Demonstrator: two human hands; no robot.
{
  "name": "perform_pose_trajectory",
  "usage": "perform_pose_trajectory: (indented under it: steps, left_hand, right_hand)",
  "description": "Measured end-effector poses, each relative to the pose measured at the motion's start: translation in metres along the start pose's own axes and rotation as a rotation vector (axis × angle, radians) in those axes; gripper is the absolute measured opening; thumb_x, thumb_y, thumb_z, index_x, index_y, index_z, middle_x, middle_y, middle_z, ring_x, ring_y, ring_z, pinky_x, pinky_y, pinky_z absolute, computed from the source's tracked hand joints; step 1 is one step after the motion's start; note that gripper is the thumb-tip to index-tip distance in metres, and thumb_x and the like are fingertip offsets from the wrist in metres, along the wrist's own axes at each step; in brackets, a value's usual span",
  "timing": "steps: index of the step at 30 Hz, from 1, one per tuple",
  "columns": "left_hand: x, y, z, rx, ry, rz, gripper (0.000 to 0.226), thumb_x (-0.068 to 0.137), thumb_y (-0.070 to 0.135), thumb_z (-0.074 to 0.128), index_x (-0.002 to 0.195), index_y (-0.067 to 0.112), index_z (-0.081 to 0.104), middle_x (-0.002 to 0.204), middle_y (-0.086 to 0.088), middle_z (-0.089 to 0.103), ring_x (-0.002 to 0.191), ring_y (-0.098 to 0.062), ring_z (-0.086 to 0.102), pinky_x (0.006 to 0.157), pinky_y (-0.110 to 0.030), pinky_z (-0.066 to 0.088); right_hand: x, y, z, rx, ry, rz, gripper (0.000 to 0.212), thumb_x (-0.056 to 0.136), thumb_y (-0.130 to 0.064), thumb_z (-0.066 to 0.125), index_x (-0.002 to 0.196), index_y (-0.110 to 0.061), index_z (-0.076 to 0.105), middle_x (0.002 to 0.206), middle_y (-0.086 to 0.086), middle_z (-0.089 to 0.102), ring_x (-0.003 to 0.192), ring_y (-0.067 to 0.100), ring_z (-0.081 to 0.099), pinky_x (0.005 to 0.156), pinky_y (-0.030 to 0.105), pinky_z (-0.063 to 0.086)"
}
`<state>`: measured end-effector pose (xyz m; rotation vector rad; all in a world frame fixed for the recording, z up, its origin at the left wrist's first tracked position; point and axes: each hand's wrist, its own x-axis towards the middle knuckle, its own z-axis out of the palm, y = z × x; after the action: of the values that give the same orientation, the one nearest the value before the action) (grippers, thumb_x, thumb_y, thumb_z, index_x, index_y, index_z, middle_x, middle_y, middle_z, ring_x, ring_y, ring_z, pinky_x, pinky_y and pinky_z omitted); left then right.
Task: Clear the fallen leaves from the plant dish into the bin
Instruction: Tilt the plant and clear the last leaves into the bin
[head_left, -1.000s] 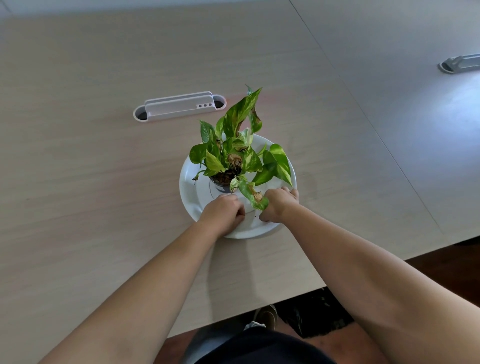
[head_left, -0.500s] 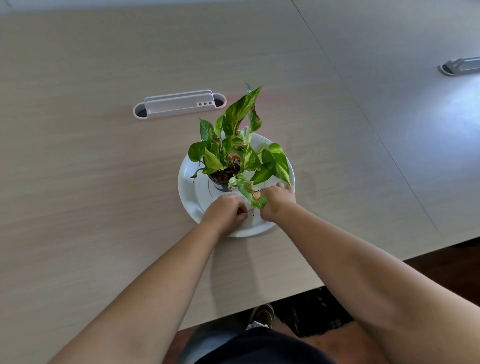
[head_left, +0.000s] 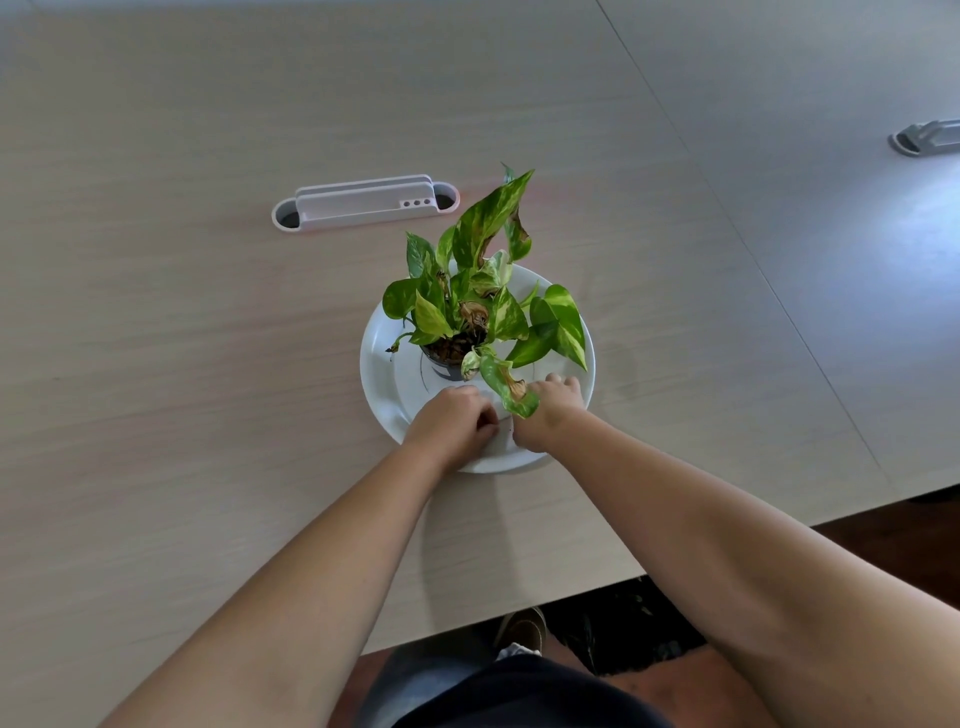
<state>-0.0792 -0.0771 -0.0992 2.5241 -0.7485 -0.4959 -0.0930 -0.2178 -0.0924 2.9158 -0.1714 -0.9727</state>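
Observation:
A white round dish (head_left: 375, 374) sits mid-table with a small dark pot (head_left: 445, 368) holding a green variegated plant (head_left: 483, 234). My left hand (head_left: 456, 422) rests on the dish's front part, fingers curled in; anything in it is hidden. My right hand (head_left: 551, 413) lies just to its right on the dish, fingers bent down, partly behind a drooping leaf with a brown patch (head_left: 511, 388). No loose leaves show on the bare parts of the dish. A dark bin-like shape (head_left: 623, 621) lies below the table's front edge.
A white cable-port cover (head_left: 363, 201) is set into the table behind the plant, and another (head_left: 927, 136) at the far right. A seam between table tops (head_left: 727, 208) runs diagonally. The table's front edge is close to my body.
Both hands stay at the front of the dish. The right hand has edged slightly left, toward the left hand, under the drooping leaf.

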Motion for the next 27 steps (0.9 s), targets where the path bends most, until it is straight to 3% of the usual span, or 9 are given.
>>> perform_pose_trajectory:
  steps: [3, 5, 7, 9, 12, 16, 20, 23, 27]
  left_hand:
    - [-0.001, 0.000, -0.002, 0.006, 0.005, 0.003, 0.016, 0.088, 0.022, 0.062, 0.095, 0.008, 0.067, 0.101, -0.010, 0.061, 0.097, -0.024, 0.055, 0.070, -0.025, 0.032]
    - [-0.001, -0.002, -0.002, -0.001, 0.001, 0.009, 0.014, 0.088, 0.021, 0.062, 0.094, 0.009, 0.067, 0.099, -0.009, 0.061, 0.095, -0.024, 0.056, 0.070, -0.024, 0.032]
    - [-0.001, -0.002, -0.003, -0.003, 0.000, 0.015, 0.011, 0.087, 0.020, 0.062, 0.091, 0.010, 0.066, 0.094, -0.007, 0.060, 0.094, -0.023, 0.056, 0.069, -0.024, 0.031]
    - [-0.002, -0.001, -0.003, -0.014, -0.010, 0.016, 0.007, 0.087, 0.019, 0.062, 0.085, 0.013, 0.064, 0.085, 0.000, 0.052, 0.092, -0.023, 0.056, 0.068, -0.024, 0.031]
    - [-0.003, -0.001, -0.003, -0.028, -0.001, 0.015, 0.007, 0.087, 0.020, 0.063, 0.082, 0.014, 0.064, 0.083, 0.001, 0.052, 0.090, -0.020, 0.055, 0.067, -0.023, 0.031]
    - [-0.005, 0.008, -0.004, -0.105, 0.033, -0.035, 0.014, 0.087, 0.025, 0.066, 0.085, 0.012, 0.070, 0.071, 0.013, 0.047, 0.075, -0.012, 0.049, 0.061, -0.022, 0.032]
    - [-0.006, 0.028, 0.011, -0.283, 0.052, -0.089, 0.022, 0.078, 0.040, 0.068, 0.083, 0.019, 0.072, 0.082, 0.004, 0.068, 0.080, -0.014, 0.062, 0.076, -0.032, 0.053]
    - [-0.012, 0.064, 0.026, -0.361, 0.032, -0.019, 0.008, 0.078, 0.030, 0.075, 0.081, 0.023, 0.072, 0.081, 0.005, 0.066, 0.076, -0.012, 0.062, 0.074, -0.030, 0.053]
    - [-0.020, 0.117, 0.057, -0.375, -0.067, 0.104, 0.008, 0.078, 0.030, 0.075, 0.080, 0.022, 0.073, 0.082, 0.004, 0.068, 0.076, -0.012, 0.062, 0.071, -0.029, 0.052]
  right_hand:
    - [-0.003, 0.017, -0.008, 0.127, -0.057, -0.067, 0.036, 0.090, -0.035, 0.044, 0.114, -0.014, 0.061, 0.115, 0.009, 0.060, 0.117, 0.029, 0.045, 0.097, 0.041, 0.030]
    - [-0.005, 0.032, -0.011, 0.264, -0.047, -0.106, 0.031, 0.091, -0.037, 0.045, 0.095, -0.010, 0.061, 0.100, 0.010, 0.060, 0.101, 0.029, 0.051, 0.084, 0.037, 0.035]
    - [-0.009, 0.046, -0.013, 0.488, -0.018, -0.106, 0.025, 0.091, -0.032, 0.051, 0.072, -0.015, 0.049, 0.082, 0.005, 0.052, 0.080, 0.025, 0.049, 0.065, 0.029, 0.037]
    - [-0.015, 0.054, -0.016, 0.602, 0.006, -0.101, 0.025, 0.088, -0.029, 0.056, 0.068, -0.020, 0.044, 0.073, -0.002, 0.045, 0.069, 0.018, 0.044, 0.054, 0.026, 0.034]
    - [-0.019, 0.056, -0.016, 0.708, 0.023, -0.099, 0.017, 0.085, -0.027, 0.059, 0.080, -0.011, 0.058, 0.075, 0.001, 0.053, 0.070, 0.016, 0.047, 0.057, 0.024, 0.037]
    - [-0.031, 0.064, -0.009, 1.183, -0.048, -0.126, 0.014, 0.086, -0.016, 0.059, 0.078, -0.011, 0.069, 0.088, 0.009, 0.068, 0.083, 0.015, 0.057, 0.075, 0.028, 0.043]
    - [-0.060, 0.085, 0.013, 1.510, -0.109, -0.149, 0.021, 0.094, -0.013, 0.056, 0.075, -0.016, 0.066, 0.079, -0.002, 0.066, 0.077, 0.010, 0.056, 0.072, 0.027, 0.038]
    - [-0.083, 0.109, 0.039, 1.703, -0.170, -0.129, 0.015, 0.092, -0.017, 0.058, 0.078, -0.015, 0.065, 0.082, -0.001, 0.066, 0.077, 0.010, 0.058, 0.071, 0.026, 0.038]
    - [-0.119, 0.142, 0.086, 1.867, -0.144, -0.020, 0.016, 0.090, -0.017, 0.059, 0.076, -0.016, 0.065, 0.085, 0.002, 0.066, 0.077, 0.012, 0.059, 0.072, 0.027, 0.039]
